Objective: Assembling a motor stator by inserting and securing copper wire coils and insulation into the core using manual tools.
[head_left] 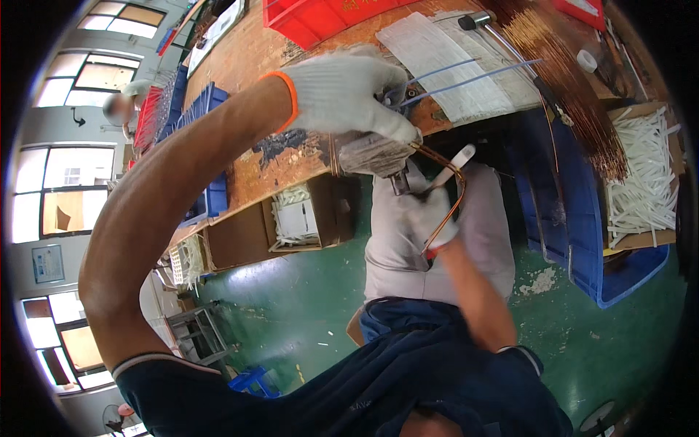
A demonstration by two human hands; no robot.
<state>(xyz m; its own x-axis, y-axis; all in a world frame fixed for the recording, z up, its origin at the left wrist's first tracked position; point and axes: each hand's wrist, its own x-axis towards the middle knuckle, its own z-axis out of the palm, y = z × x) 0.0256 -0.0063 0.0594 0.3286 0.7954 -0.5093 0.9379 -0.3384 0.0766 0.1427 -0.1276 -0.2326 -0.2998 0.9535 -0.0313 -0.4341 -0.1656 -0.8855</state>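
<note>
My left hand [349, 95], in a white knit glove with an orange cuff, curls closed over a grey, cloth-like lump [375, 154] at the bench edge. Two thin blue rods [466, 79] stretch rightward from its fingers; whether it grips them is hidden. Bent copper wire [461, 188] starts beside its thumb and loops down past my right hand. Over my lap, my right hand [435, 215], gloved and blurred, closes around a white strip with a rounded end [459, 162]. A short metal post [400, 182] protrudes below the grey lump.
A red bin [320, 29] sits on the worn wooden bench [255, 164], near white sheets [444, 65] and a hammer [477, 20]. Copper rods [575, 95] lie in a bundle at right, beside a carton of white strips [641, 175] and a blue bin [561, 211]. Another person [127, 105] is far left.
</note>
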